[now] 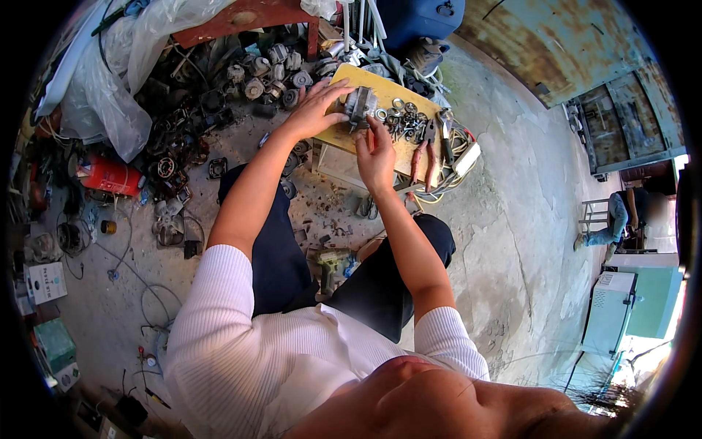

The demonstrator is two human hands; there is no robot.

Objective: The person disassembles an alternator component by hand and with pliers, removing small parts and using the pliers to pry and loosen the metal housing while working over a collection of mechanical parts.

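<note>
A grey metal motor part (360,104) stands on the yellow board (338,137) of a low bench in front of me. Beside its left side is my left hand (314,111), fingers spread, with the thumb and fingertips close to the metal; whether they touch it is hard to tell. My right hand (376,155) is closed round a slim red-orange handle (371,137), likely a screwdriver, at the part's near side. The tip of this tool is hidden. Small metal rings, bearings and screws (408,121) are heaped to the right of the part.
Red-handled pliers (423,157) and a black-handled tool (446,135) lie on the board's right side, with coiled cable (462,139) beyond. Piled old motors (267,77) fill the floor behind left. A green power tool (333,267) lies between my legs. A person (630,212) sits far right.
</note>
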